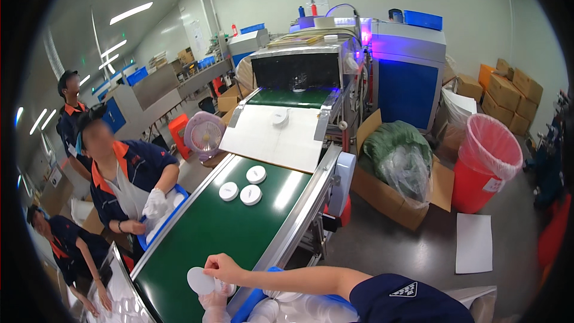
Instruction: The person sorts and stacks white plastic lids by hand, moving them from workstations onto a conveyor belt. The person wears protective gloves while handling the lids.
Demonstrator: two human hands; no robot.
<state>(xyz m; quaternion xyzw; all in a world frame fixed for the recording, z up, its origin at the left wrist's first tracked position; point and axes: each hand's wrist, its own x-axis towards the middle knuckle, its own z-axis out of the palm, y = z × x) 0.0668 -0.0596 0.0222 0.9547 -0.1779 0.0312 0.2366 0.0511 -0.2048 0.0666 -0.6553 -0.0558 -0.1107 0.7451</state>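
My right hand (223, 268), bare, pinches a thin white disc (199, 280) by its edge over the near end of the green conveyor belt (197, 236). Just below, my left hand (214, 307) wears a pale glove, and its fingers close around a white round lid (231, 289) that shows only in part. The disc hides some of the left fingers. Under my right forearm a blue bin (246, 307) holds several white round pieces (311, 306). Farther up the belt lie three white round lids (250, 194), flat and close together.
A white sloping board (272, 137) with a lid piece on it leads from the machine opening (296, 72). Across the belt a co-worker (128, 179) handles pieces in another blue bin (161, 218). At right stand an open carton (388, 197) and a red bin (478, 173).
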